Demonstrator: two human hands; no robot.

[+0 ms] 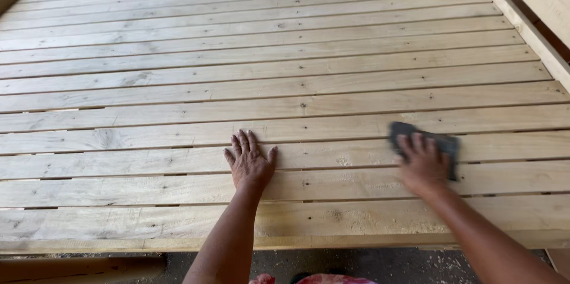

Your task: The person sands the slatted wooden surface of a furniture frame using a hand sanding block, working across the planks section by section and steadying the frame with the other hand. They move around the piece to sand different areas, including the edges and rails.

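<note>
On the slatted wooden surface (178, 82) our right hand (423, 165) presses a dark sanding sheet (442, 144) flat. Our left hand (249, 164) lies open, fingers spread, well apart from the sheet

We see a platform of pale, unfinished wooden slats (285, 91), matt and bare of varnish, with dark knots and grain streaks showing. The dark grey sheet (426, 141) under the right hand (423, 168) looks matt and gritty, perhaps abrasive paper, though blur hides its texture. Fine pale dust lies on the front slats. The side rail (522, 22) is the same raw wood.
</note>
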